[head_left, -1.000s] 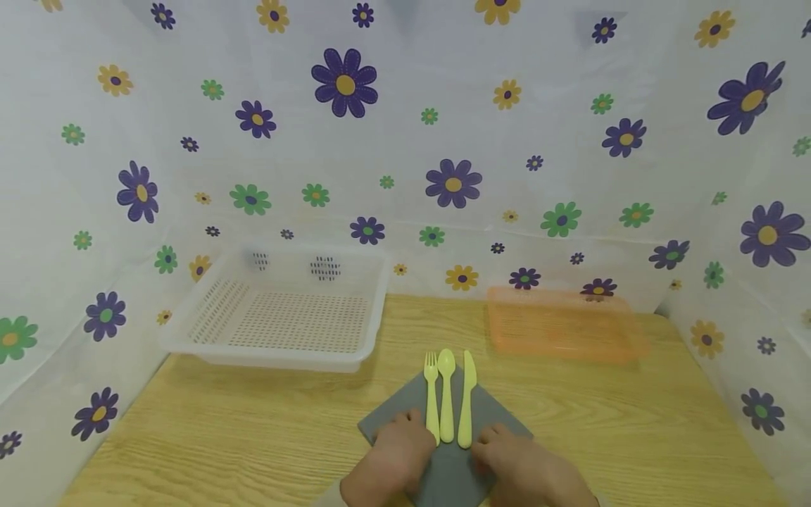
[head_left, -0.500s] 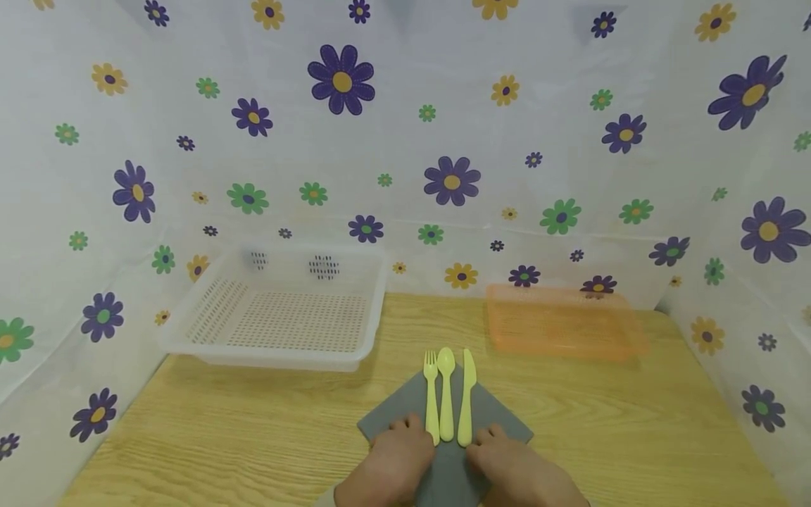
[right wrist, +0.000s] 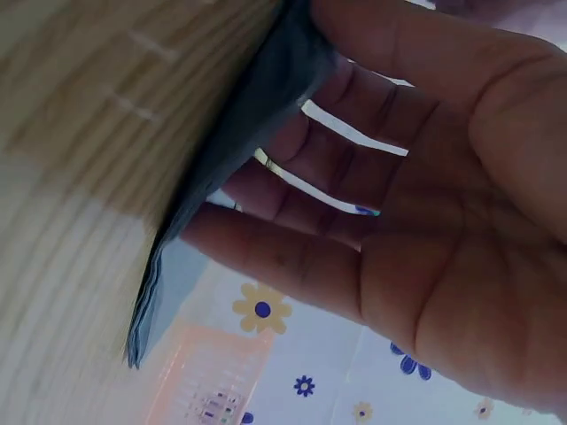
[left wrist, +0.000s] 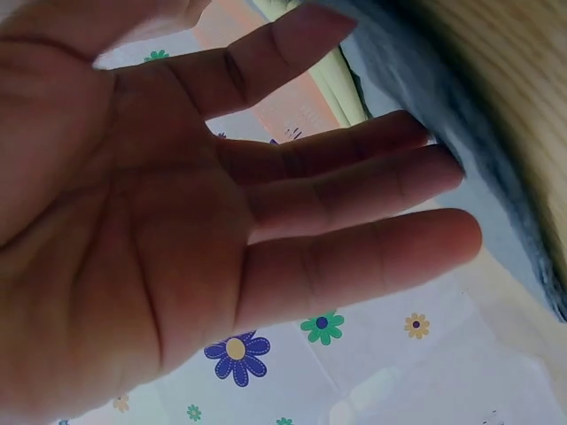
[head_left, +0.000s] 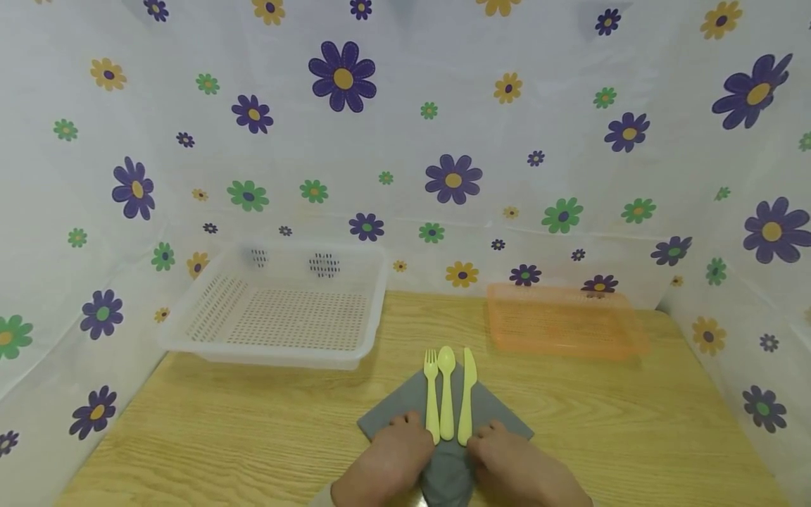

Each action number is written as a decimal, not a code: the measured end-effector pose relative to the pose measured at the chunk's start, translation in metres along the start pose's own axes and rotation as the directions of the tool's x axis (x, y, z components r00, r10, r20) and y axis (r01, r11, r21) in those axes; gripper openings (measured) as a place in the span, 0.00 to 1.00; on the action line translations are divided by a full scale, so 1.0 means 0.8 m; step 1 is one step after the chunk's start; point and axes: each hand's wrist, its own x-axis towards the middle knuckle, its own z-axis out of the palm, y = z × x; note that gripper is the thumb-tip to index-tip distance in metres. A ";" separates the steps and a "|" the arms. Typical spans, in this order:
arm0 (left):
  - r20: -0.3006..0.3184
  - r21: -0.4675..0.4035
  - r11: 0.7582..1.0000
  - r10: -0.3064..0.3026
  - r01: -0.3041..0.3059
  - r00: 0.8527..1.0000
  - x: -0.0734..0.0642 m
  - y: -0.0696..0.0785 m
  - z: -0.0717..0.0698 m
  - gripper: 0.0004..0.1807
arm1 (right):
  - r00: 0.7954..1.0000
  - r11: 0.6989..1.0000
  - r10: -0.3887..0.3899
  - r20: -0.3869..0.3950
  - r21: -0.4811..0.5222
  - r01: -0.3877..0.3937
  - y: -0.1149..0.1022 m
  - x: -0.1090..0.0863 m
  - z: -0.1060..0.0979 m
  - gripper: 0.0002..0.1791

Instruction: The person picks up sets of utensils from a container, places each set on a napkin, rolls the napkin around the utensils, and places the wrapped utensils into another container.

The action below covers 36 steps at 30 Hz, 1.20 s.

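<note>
At the far left, a white basket (head_left: 266, 356) with a slotted, meshed floor sits on the wood-grain table (head_left: 241, 422), backed by a sheet (head_left: 405, 42) printed with purple, yellow and green daisies. Nearer me, my left hand (head_left: 400, 451) is on the left part of the folded grey napkin (head_left: 394, 410); from the wrist its fingers look nearly straight and slightly apart, tips against the cloth, but the end of my thumb is cut off there, so I can't tell whether it is pinching. Between my hands, on the napkin, lie the yellow-green fork (head_left: 431, 398), spoon (head_left: 446, 398) and knife (head_left: 467, 398), heads pointing away from me and past the cloth's far corner. The fork's handle end is just beside my left fingers, the knife's just beside my right. Below them the cloth is bunched and runs out of the head view. My right hand (head_left: 510, 454) pinches the napkin between thumb and fingers, their tips partly hidden by the fabric. Farther back on the right sits a shallow, see-through orange basket (head_left: 564, 346).
</note>
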 end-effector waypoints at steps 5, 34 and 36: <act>-0.027 -0.028 0.997 0.064 -0.065 0.998 -0.003 -0.008 -0.001 0.11 | 0.997 0.987 -0.064 -0.043 0.142 0.070 0.010 0.002 -0.007 0.12; -0.200 -0.252 0.960 0.075 -0.125 0.977 0.038 -0.062 0.006 0.09 | 0.996 0.965 0.063 -0.069 0.258 -0.043 0.046 0.007 -0.016 0.15; -0.187 -0.248 0.962 0.071 -0.117 0.980 0.041 -0.062 0.008 0.09 | 0.995 0.968 0.065 -0.075 0.248 -0.045 0.047 0.009 -0.015 0.15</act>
